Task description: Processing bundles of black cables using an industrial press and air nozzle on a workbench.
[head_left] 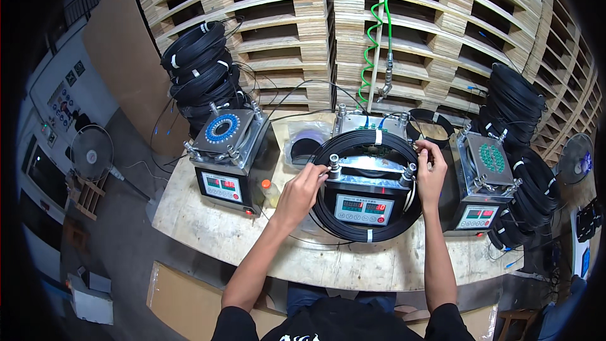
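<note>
The black cable coil (pixel 369 230) rings the middle machine (pixel 368 180), draped round its four posts and hanging down past its front display. My left hand (pixel 302 191) pinches the coil at the machine's front-left post, fingers curled shut on the cable. My right hand (pixel 431 173) grips it at the front-right post, fingers closed. Left of that machine stands a second machine (pixel 228 155), right of it a third (pixel 483 180). Behind it hangs a green coiled hose (pixel 379 31).

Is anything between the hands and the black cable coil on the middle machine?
Nothing visible. The left hand and right hand are already at the coil, by the machine's top corner posts.
</note>
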`<state>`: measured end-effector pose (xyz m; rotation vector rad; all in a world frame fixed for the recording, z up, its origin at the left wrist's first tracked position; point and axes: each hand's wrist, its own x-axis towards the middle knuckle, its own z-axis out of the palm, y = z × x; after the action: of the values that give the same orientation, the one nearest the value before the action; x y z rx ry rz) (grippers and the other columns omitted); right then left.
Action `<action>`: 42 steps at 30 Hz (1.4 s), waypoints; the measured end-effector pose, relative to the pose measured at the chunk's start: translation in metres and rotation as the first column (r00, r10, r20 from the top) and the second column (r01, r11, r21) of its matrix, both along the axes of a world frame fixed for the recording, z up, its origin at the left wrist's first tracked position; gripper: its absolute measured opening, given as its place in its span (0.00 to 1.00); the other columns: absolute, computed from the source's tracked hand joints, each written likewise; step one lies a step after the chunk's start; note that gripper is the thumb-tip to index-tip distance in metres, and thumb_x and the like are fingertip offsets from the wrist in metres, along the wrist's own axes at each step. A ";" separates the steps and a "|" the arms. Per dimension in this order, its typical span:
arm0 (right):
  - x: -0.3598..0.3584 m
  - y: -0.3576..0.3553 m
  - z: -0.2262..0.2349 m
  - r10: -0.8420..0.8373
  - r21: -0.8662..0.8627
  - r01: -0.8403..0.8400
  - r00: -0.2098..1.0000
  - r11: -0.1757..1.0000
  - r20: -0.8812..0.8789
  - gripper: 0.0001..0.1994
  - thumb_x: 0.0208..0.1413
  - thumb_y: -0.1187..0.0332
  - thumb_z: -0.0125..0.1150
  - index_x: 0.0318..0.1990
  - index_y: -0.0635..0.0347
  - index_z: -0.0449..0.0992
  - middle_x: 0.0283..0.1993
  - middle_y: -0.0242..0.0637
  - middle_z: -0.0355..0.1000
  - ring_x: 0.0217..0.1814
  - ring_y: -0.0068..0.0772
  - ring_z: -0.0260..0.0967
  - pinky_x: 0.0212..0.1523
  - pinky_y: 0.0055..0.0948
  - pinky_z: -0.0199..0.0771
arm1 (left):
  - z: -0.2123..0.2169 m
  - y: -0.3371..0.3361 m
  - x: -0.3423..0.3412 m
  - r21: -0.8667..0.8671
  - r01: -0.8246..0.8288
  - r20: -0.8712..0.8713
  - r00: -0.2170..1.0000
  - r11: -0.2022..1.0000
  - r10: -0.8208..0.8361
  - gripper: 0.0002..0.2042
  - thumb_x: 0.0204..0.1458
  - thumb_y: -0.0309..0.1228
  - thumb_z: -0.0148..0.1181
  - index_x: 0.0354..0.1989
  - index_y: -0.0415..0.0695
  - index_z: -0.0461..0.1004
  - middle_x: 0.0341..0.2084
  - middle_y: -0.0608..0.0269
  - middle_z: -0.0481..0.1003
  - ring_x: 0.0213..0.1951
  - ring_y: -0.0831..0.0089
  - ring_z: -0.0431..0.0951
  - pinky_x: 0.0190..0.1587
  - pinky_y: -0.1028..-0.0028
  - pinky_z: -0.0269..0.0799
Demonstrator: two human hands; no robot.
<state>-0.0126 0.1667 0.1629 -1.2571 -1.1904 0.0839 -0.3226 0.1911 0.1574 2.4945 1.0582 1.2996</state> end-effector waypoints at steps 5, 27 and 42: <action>0.006 -0.001 -0.004 0.005 -0.054 -0.002 0.998 0.999 0.070 0.09 0.67 0.76 0.52 0.46 0.68 0.79 0.40 0.36 0.77 0.42 0.24 0.73 0.46 0.25 0.72 | 0.002 -0.003 0.006 -0.556 0.106 0.350 0.929 0.824 0.117 0.11 0.68 0.33 0.57 0.46 0.35 0.72 0.22 0.53 0.73 0.21 0.68 0.74 0.27 0.68 0.68; -0.018 -0.049 0.000 -0.358 -0.268 0.362 0.931 0.893 0.067 0.14 0.67 0.62 0.60 0.36 0.64 0.72 0.25 0.44 0.70 0.26 0.44 0.69 0.32 0.42 0.67 | -0.004 -0.014 0.077 -0.309 -0.074 0.155 0.980 0.948 0.127 0.13 0.62 0.35 0.66 0.43 0.38 0.72 0.25 0.49 0.81 0.26 0.53 0.84 0.26 0.62 0.73; -0.025 -0.074 -0.037 -0.117 -0.064 0.110 0.987 0.992 -0.107 0.12 0.66 0.70 0.64 0.50 0.66 0.72 0.36 0.38 0.72 0.34 0.24 0.66 0.35 0.27 0.67 | -0.021 0.031 0.030 -0.175 0.020 0.256 0.966 0.984 0.026 0.38 0.54 0.48 0.72 0.69 0.42 0.65 0.55 0.47 0.70 0.59 0.52 0.71 0.65 0.58 0.63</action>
<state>-0.0380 0.0930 0.1260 -1.3511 -1.0252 0.1033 -0.2924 0.2217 0.1367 2.1280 1.0633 1.4166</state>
